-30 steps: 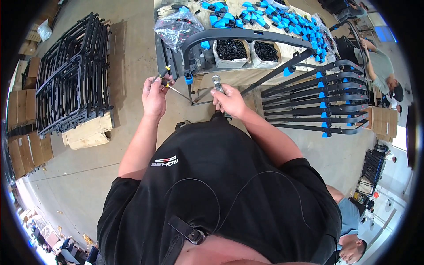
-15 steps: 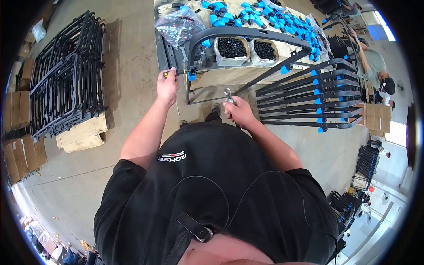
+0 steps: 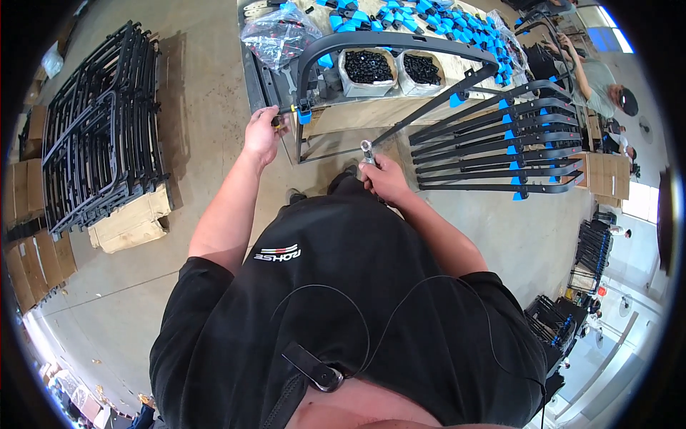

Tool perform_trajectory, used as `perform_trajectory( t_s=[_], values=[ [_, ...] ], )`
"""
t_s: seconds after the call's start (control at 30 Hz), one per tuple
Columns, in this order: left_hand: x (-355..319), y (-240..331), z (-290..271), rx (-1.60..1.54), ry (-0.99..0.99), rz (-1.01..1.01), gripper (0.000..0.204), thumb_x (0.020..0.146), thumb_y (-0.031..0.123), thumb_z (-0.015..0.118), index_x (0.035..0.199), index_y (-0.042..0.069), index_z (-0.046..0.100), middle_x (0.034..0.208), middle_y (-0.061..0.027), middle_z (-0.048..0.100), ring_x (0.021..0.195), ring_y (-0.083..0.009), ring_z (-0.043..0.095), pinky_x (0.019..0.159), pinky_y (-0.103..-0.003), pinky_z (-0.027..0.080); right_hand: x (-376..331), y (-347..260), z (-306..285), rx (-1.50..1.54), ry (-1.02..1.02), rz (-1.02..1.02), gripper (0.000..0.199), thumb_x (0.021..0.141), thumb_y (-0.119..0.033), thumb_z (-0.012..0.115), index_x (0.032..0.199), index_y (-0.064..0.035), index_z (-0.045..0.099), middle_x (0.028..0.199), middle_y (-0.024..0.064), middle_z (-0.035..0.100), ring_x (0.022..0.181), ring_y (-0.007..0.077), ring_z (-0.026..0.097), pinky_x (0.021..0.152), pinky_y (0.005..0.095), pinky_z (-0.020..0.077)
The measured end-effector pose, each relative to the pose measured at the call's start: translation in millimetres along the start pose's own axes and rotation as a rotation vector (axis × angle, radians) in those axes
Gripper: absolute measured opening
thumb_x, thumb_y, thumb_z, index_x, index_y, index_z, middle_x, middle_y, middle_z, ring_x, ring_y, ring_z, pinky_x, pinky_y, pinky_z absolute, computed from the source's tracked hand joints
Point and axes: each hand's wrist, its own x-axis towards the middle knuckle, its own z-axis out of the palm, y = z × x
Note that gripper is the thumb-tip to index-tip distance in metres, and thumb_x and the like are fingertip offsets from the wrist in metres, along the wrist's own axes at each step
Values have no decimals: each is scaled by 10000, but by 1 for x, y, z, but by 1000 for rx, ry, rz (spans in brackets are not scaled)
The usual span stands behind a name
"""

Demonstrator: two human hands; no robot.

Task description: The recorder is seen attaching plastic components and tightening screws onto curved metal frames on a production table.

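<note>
Big picture first: a concrete floor (image 3: pixel 200 129) spreads out below, and on the left a large stack of black metal frames (image 3: pixel 96 136) sits on cardboard-wrapped blocks (image 3: pixel 132 225). Straight ahead is the wooden workbench (image 3: pixel 371 107), and arching over its front edge is the curved black frame (image 3: pixel 389 44), one leg running down the left side to a blue plastic clip (image 3: pixel 305 113), a straight bar slanting down on the right toward the person's hands. Off to the right, a fan of black curved bars with blue clips (image 3: pixel 500 146) lies stacked, just beside the bench. On the bench top, two open boxes of small black parts (image 3: pixel 368 68) sit side by side under the arch, with a heap of blue plastic pieces (image 3: pixel 400 16) behind them and a clear bag of parts (image 3: pixel 275 36) at the left. Now the hands: the left hand (image 3: pixel 261 136) is up at the frame's left leg, fingers curled tight around a yellow-handled tool (image 3: pixel 280 114) whose tip meets the blue clip. The right hand (image 3: pixel 386 179) sits lower and nearer the body, fist closed around a silver wrench (image 3: pixel 367 151), its ring end poking up just beside the slanting bar's lower end. Another person (image 3: pixel 604 82) works far right.
</note>
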Motion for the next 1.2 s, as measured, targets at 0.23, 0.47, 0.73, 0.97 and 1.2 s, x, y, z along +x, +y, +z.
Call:
perform_trajectory(
  t_s=[0.23, 0.47, 0.73, 0.97, 1.2],
  values=[
    [-11, -13, 15, 870, 206, 464, 236, 1053, 221, 552, 1231, 72, 512, 786, -38, 576, 586, -106, 510, 481, -294, 412, 24, 5, 6, 33, -40, 4, 175, 950, -192, 593, 956, -19, 570, 769, 59, 628, 644, 133, 606, 560, 306, 475],
    [-18, 18, 35, 376, 64, -148, 164, 1042, 235, 558, 1156, 124, 516, 668, 25, 458, 520, -78, 405, 429, -265, 314, 107, -31, 50, -247, -39, -172, 297, 934, -167, 551, 1139, 47, 540, 959, 227, 685, 846, 342, 692, 750, 453, 537],
    [-18, 15, 42, 450, 135, -157, 183, 1027, 258, 596, 1128, 141, 497, 693, 36, 449, 475, -65, 383, 379, -249, 279, 128, -64, 90, -830, 48, -379, 358, 944, -132, 535, 1227, 84, 498, 1053, 289, 687, 954, 430, 699, 859, 516, 562],
    [5, -15, 31, 591, 187, 104, 201, 1016, 281, 626, 1081, 118, 528, 650, 19, 473, 449, -70, 390, 371, -264, 279, 139, -92, 63, -124, -405, 46, 226, 908, -156, 600, 1002, 43, 651, 899, 194, 686, 747, 338, 698, 661, 465, 584],
    [0, -21, 22, 583, 232, 74, 207, 999, 261, 665, 1024, 69, 593, 804, -27, 589, 685, -91, 489, 582, -289, 419, 127, -121, 63, 269, -479, 375, 205, 935, -205, 609, 1035, -26, 614, 792, 117, 643, 645, 281, 642, 542, 459, 503]
  ],
)
